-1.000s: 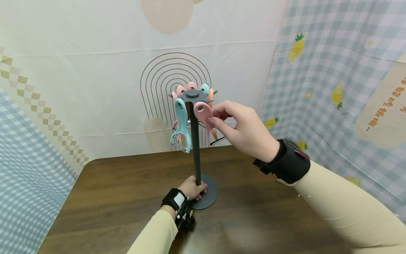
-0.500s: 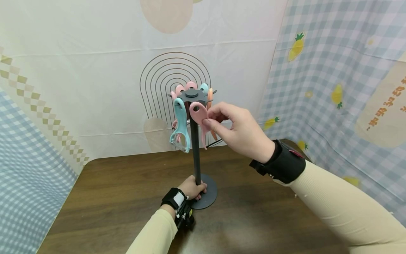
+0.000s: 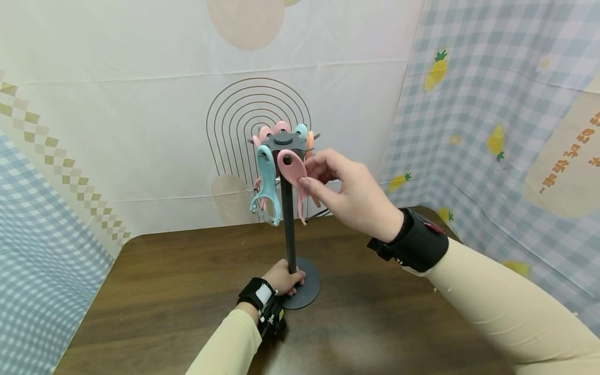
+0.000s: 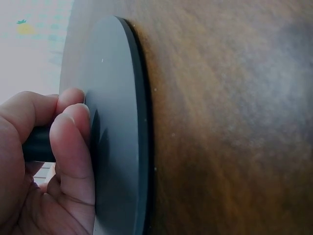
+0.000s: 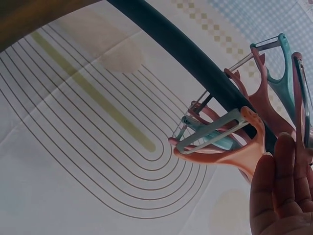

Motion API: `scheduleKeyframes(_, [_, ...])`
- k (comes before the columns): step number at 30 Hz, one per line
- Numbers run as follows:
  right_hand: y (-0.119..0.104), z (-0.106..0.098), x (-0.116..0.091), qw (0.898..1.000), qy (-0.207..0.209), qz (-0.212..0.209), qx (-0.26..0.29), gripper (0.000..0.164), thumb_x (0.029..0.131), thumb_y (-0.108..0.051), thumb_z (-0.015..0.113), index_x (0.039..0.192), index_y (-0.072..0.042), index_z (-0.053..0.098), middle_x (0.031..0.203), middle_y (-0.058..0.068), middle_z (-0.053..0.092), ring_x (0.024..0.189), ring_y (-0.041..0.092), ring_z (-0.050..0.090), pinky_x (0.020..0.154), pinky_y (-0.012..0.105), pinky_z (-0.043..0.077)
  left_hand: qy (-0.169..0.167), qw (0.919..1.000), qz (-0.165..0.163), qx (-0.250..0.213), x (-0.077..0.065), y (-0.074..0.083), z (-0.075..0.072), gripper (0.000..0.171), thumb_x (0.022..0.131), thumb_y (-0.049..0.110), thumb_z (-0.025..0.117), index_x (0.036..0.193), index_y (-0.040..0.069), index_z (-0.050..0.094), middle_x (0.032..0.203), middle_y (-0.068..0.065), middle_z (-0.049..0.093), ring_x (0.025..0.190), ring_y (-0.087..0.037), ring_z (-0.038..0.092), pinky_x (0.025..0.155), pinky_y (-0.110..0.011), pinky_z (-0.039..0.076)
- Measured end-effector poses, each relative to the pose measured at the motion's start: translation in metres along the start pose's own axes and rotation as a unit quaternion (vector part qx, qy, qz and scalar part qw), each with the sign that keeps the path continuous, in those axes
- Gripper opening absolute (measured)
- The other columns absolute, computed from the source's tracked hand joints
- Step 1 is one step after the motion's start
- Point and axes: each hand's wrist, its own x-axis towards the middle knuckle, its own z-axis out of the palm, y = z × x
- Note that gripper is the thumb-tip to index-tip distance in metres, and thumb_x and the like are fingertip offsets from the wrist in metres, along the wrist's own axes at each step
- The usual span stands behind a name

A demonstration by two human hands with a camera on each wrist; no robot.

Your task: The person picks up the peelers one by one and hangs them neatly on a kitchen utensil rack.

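My right hand pinches the handle of a pink Y-shaped peeler between thumb and fingers. That peeler hangs blade end down at the front of a dark grey stand's hooked top; whether a hook passes through its hole I cannot tell. To its left hangs a blue peeler. An orange peeler hangs behind, near my right fingertips in the right wrist view. More pink and blue peelers are around the back. Low down, my left hand grips the stand's pole just above its round base.
The stand is upright on a brown wooden table. A white patterned cloth rises behind it, and blue checked cloth stands along the right side, with more on the left.
My right hand has moved left, bringing the pink peeler's holed end in front of the stand's top beside the blue peeler. The left hand keeps its hold on the pole.
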Motion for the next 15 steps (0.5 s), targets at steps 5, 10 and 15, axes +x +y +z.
scheduleKeyframes(5, [0.003,0.002,-0.002,1.0,-0.002,0.0,-0.007,0.021,0.092,-0.011,0.067,0.11,-0.006,0.057,0.091,-0.004,0.062,0.081,0.007,0.058,0.074,0.028,0.048,0.0,1.0,-0.005,0.003,-0.003,0.001,-0.001,0.025,0.097,0.019,0.059,0.079,0.005,0.069,0.062,-0.005,0.06,0.049,-0.011,0.054,0.048,-0.026,0.047])
scheduleKeyframes(10, [0.008,-0.002,-0.009,1.0,-0.003,0.01,-0.023,0.022,0.093,-0.012,0.066,0.113,-0.006,0.057,0.092,-0.005,0.063,0.083,0.007,0.06,0.076,0.029,0.048,0.002,1.0,-0.005,0.005,-0.006,0.004,-0.001,0.024,0.097,0.018,0.059,0.08,0.003,0.069,0.066,-0.007,0.062,0.05,-0.012,0.055,0.049,-0.026,0.048])
scheduleKeyframes(15, [0.022,-0.012,-0.021,0.998,-0.001,0.037,-0.054,0.022,0.093,-0.013,0.066,0.113,-0.008,0.059,0.095,-0.004,0.064,0.085,0.007,0.06,0.076,0.029,0.047,0.003,1.0,-0.003,0.008,-0.004,0.003,-0.001,0.024,0.097,0.018,0.059,0.08,0.004,0.07,0.066,-0.007,0.062,0.051,-0.012,0.055,0.05,-0.027,0.049])
